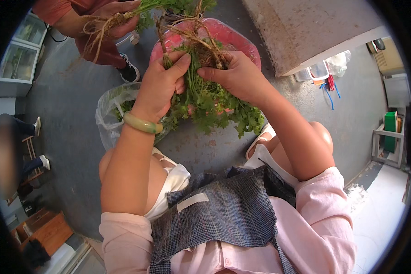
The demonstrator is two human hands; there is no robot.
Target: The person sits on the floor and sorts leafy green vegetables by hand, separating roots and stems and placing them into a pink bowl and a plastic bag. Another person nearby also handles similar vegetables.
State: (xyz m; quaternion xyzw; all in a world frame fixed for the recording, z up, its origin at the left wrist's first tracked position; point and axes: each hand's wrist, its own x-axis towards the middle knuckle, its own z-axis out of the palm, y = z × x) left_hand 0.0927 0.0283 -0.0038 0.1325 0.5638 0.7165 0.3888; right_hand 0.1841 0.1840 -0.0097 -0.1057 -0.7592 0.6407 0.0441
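My left hand (pixel 164 82), below a jade-like bangle (pixel 142 123), grips stems of leafy green herbs that look like cilantro, with a root standing up above the thumb. My right hand (pixel 234 73) pinches the brown roots (pixel 209 42) of the herbs between thumb and fingers. The leaves (pixel 209 111) hang down below both hands. Behind them stands a red basin (pixel 250 51) lined with clear plastic. Beside my left forearm, a clear plastic bag (pixel 106 113) on the floor holds more greens.
At the upper left, another person's hand (pixel 120 20) holds rooted herbs; that person's shoe (pixel 128 68) is near the bag. A worn pale block or table (pixel 311 27) stands at the upper right, with plastic containers (pixel 316 70) beside it. Another person sits at the far left.
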